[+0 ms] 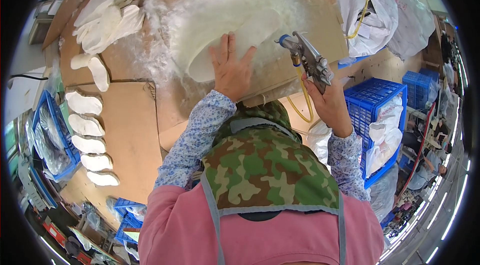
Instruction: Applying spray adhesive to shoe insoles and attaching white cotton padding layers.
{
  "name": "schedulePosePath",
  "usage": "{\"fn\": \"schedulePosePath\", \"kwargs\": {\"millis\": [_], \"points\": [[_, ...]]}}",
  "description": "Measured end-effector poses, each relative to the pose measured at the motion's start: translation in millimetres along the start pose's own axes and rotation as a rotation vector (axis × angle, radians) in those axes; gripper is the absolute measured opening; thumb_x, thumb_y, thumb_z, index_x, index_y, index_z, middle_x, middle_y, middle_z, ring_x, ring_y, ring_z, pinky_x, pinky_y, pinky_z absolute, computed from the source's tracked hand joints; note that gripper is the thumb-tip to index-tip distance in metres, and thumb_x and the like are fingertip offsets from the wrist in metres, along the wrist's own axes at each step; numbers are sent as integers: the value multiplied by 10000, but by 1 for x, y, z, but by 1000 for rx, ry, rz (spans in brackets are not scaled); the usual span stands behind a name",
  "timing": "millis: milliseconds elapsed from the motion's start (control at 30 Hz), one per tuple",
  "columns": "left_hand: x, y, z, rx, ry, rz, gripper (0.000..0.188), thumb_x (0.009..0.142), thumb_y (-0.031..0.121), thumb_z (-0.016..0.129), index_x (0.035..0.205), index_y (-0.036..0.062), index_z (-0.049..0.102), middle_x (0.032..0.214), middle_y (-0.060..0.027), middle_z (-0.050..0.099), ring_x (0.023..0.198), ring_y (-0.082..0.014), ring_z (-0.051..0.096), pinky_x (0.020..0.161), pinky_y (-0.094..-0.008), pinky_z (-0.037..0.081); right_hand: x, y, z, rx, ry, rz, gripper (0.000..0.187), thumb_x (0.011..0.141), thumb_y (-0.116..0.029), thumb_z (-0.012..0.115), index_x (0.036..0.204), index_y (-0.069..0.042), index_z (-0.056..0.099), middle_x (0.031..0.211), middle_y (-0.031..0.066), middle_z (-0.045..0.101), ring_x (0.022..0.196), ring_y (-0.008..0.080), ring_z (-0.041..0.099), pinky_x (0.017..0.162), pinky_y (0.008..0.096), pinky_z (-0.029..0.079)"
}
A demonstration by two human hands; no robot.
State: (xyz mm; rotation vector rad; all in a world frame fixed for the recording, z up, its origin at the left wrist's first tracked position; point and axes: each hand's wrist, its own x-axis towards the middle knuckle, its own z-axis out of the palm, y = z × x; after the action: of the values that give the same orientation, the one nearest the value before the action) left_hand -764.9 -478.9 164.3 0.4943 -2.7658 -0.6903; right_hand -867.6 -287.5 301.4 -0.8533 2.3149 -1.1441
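A white insole (262, 26) lies on a cardboard sheet under a whitish, fuzzy coating. My left hand (233, 69) rests flat on its near edge, fingers spread. To the right, my right hand (329, 104) is wrapped round the handle of a metal spray gun (311, 59) with a blue front end. The gun's nozzle is just right of the insole, pointing toward it. From the gun hangs a yellow hose (307, 100). My fingers partly hide the gun's grip.
Left of the work spot lies a pile of white insoles (107, 22), with a column of several more insoles (86, 125) nearer me on cardboard (132, 140). Blue crates (367, 95) with white bags stand at right. White sacks (367, 2) are at the far right.
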Motion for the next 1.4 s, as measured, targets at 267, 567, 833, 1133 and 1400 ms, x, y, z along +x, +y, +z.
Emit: {"fn": "schedulePosePath", "kwargs": {"millis": [267, 567, 833, 1133, 1400], "points": [[-49, -33, -34, -3, -2, -76, 458, 838, 138, 568, 1286, 228, 605, 1538, -251, 239, 1454, -408, 149, 1121, -650, 76, -11, -11, 21, -56, -46, 8, 250, 913, -75, 613, 1124, 15, 514, 822, 201, 627, 711, 327, 604, 658, 380, 473], [-94, -55, -53, 26, -60, -162, 511, 840, 117, 563, 1335, 241, 559, 1545, -245, 217, 1456, -409, 139, 1122, -654, 69, -21, -50, 51, -83, -197, -20, 251, 904, -54, 606, 1127, 8, 512, 843, 206, 626, 751, 352, 613, 675, 380, 471], [-103, -58, -52, -15, -83, -179, 521, 836, 108, 568, 1342, 226, 553, 1548, -245, 208, 1457, -408, 135, 1124, -654, 59, -20, -61, 69, -13, -299, 6, 262, 900, -58, 615, 1141, -16, 520, 892, 229, 641, 838, 420, 619, 713, 416, 481], [-102, -59, -49, 1, -75, -174, 539, 827, 95, 575, 1348, 229, 548, 1553, -232, 205, 1458, -401, 138, 1123, -653, 64, -26, -59, 59, 15, -353, 4, 283, 903, -64, 619, 1168, -29, 525, 884, 220, 656, 814, 419, 633, 689, 410, 490], [-103, -60, -49, 16, -69, -174, 534, 835, 87, 572, 1347, 234, 549, 1556, -228, 204, 1460, -392, 143, 1126, -645, 66, -25, -44, 48, 5, -184, 15, 273, 904, -74, 620, 1157, -29, 529, 858, 208, 655, 774, 370, 650, 668, 388, 486]]}}
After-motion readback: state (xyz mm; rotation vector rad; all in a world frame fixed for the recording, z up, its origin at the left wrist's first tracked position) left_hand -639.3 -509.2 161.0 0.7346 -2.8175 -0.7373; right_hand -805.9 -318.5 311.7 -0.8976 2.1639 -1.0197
